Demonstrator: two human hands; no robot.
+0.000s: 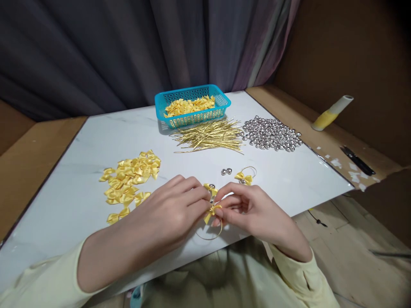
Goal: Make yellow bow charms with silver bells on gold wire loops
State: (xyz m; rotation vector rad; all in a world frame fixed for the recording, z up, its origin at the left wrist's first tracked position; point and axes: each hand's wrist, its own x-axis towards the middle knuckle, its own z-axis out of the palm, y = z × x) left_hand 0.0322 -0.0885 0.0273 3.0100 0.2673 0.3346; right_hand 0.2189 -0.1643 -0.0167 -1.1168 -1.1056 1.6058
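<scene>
Near the table's front edge, a yellow satin bow [208, 214] is pinched between my two hands, with a gold wire loop [221, 229] hanging below it. My left hand [176, 207] is closed, its fingertips on the bow's left side. From the other side, my right hand [245, 207] grips the bow between thumb and fingers. Just beyond my fingertips is another yellow bow [210, 187] with a silver bell. To the right lies a bow with a bell and wire loop [243, 177]. Two silver bells [226, 171] sit together behind my hands.
Loose yellow bows [131, 175] are heaped at left. A blue basket [192, 117] of yellow pieces stands at the back, gold wires [208, 136] in front of it. Silver bells [272, 133] are piled at right. Beyond the edge are a yellow-white tube [332, 113] and black pens [358, 160].
</scene>
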